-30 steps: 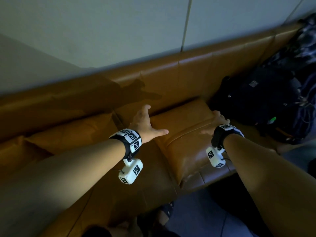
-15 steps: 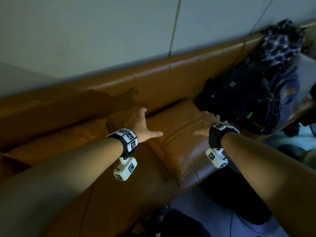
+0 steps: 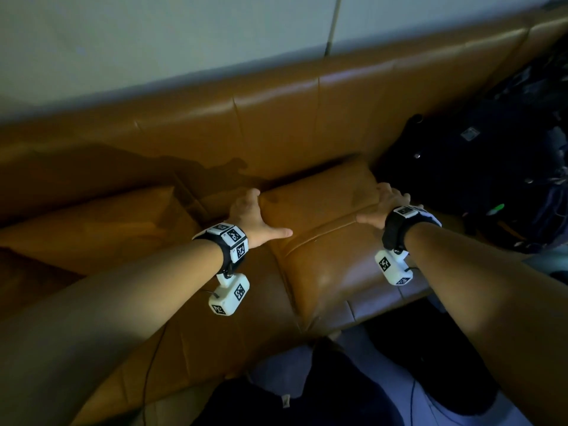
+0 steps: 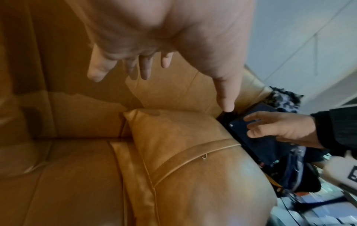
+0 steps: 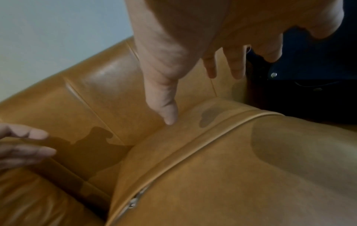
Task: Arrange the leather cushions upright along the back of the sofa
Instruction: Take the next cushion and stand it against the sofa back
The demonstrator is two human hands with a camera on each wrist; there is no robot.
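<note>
Both hands spread at cushion point(image 3: 325, 241) — zipper pull point(image 5: 133, 203) only in wrist views.

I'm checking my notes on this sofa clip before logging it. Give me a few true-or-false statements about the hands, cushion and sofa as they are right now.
1. The cushion between the hands lies flat on the seat. True.
2. Both hands have their fingers spread. True: left hand, right hand.
3. The cushion is blue fabric. False: it is tan leather, like the sofa.
4. A dark bag sits to the cushion's right. True.
5. The cushion stands upright against the backrest. False: it has not been raised yet.
</note>
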